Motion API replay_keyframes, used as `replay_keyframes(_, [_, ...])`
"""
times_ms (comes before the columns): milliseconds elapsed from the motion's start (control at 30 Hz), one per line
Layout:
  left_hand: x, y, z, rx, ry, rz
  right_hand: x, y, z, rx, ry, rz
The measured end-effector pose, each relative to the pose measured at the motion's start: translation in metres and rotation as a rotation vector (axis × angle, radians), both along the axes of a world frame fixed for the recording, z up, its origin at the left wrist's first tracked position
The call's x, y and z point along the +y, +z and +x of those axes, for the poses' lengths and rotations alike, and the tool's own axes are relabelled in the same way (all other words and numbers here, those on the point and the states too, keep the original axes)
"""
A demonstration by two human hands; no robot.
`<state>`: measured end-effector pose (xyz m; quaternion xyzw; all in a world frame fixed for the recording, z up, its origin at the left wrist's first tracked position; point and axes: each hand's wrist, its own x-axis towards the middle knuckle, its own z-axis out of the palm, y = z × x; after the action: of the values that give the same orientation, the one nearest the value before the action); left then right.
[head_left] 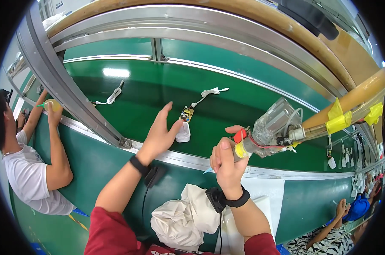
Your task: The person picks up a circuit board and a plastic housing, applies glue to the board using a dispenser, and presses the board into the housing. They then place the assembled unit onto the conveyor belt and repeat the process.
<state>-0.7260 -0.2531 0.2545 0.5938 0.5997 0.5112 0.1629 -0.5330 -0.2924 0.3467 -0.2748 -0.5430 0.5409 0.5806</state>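
My left hand (160,131) reaches over the green conveyor belt (135,93), its fingers stretched out and apart. Just right of its thumb lies a white plastic adapter housing (183,132). Touching the housing's far end is a small circuit board (186,113) with yellow and black parts, joined to a bundled white cable (207,92). I cannot tell whether my thumb touches either. My right hand (228,163) is wrapped round a grey handle (242,149) banded with yellow tape. A light blue tip (208,170) shows beside that hand. A red piece (240,136) sits by its fingers.
A clear plastic bottle (272,123) hangs beside the handle, below a yellow-taped pole (345,121). Another cable (113,94) lies farther left on the belt. A metal post (67,80) rises at left. White cloth (186,216) lies before me. Co-workers sit left (31,170) and right (328,233).
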Motion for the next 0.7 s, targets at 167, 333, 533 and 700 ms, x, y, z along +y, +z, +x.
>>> replay_keyframes(167, [-0.083, -0.003, 0.011, -0.216, -0.040, -0.038, 0.001, -0.003, 0.000, -0.027, 0.003, 0.030])
replay_keyframes(333, [-0.097, -0.014, 0.007, -0.462, -0.149, -0.061, -0.001, -0.001, -0.007, -0.026, 0.003, 0.034])
replay_keyframes(533, [-0.096, -0.025, -0.006, -0.586, -0.228, -0.106, -0.002, -0.003, -0.012, 0.005, -0.021, 0.031])
replay_keyframes(700, [-0.098, -0.025, -0.007, -0.627, -0.228, -0.120, -0.001, -0.007, -0.014, 0.008, -0.021, 0.014])
